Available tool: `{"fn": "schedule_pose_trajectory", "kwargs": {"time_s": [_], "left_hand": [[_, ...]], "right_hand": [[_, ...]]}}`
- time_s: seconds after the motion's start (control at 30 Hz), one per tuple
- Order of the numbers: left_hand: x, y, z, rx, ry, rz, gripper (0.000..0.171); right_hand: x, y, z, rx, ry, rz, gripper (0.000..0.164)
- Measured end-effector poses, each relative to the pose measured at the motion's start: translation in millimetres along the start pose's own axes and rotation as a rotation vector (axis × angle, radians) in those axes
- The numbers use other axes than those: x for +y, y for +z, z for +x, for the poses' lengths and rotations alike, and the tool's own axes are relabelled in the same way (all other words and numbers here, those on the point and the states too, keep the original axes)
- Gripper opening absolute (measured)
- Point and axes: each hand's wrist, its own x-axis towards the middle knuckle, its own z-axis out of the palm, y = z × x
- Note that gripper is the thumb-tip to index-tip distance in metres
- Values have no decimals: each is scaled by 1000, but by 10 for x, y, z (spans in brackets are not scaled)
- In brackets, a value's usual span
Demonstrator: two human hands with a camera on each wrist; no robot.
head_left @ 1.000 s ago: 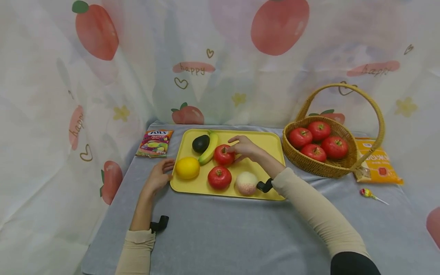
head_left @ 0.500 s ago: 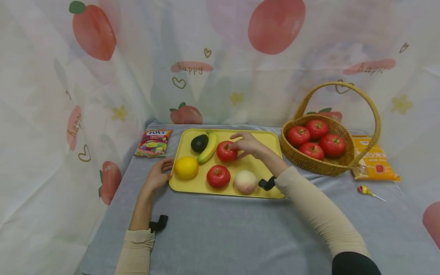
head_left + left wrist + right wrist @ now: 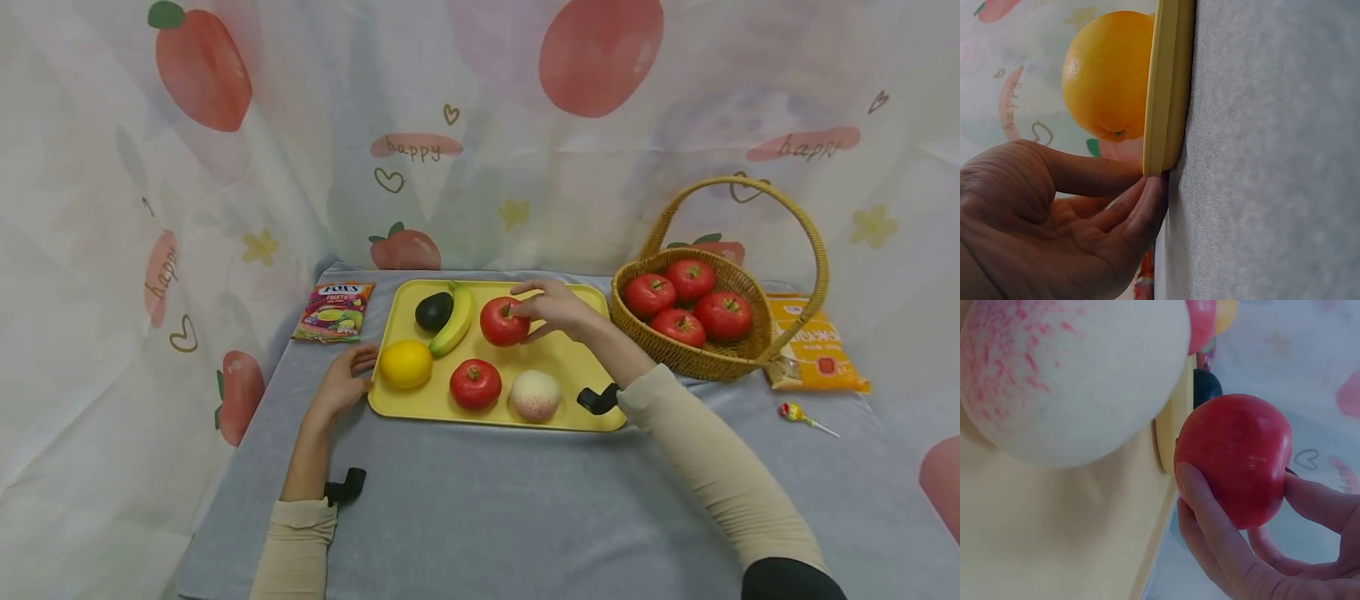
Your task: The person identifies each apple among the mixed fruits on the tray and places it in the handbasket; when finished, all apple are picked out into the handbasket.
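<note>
My right hand point(image 3: 558, 311) grips a red apple point(image 3: 1235, 459), fingers and thumb around its sides, and holds it over the yellow tray point(image 3: 558, 358). At the tray's left edge, my left hand point(image 3: 1072, 219) pinches the rim, thumb on top and fingers below. Just inside that edge sits a yellow citrus fruit point(image 3: 406, 364). A dark avocado point(image 3: 433, 312) lies against a banana point(image 3: 453, 322) behind it. Toward the tray's front are a red pomegranate point(image 3: 476, 384) and a pale peach with pink specks point(image 3: 535, 395).
At the right stands a wicker basket point(image 3: 637, 342) with a tall handle and several red apples inside. An orange snack bag point(image 3: 813, 350) lies beside it, with a lollipop point(image 3: 806, 417) in front. A candy bag point(image 3: 333, 312) lies left of the tray on the grey cloth point(image 3: 465, 508).
My right hand has closed around the apple, lifted it and shifted it rightward, away from the banana. The left hand stays at the tray's edge.
</note>
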Motion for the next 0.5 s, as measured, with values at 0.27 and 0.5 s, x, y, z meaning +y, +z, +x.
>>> {"fn": "schedule_pose_trajectory", "kwargs": {"time_s": [0.27, 0.5], "left_hand": [[1, -8, 10, 3, -1, -3, 64], [7, 1, 9, 1, -15, 8, 64]], "right_hand": [[-148, -120, -139, 6, -15, 24, 54], [-194, -239, -268, 9, -25, 21, 55]]}}
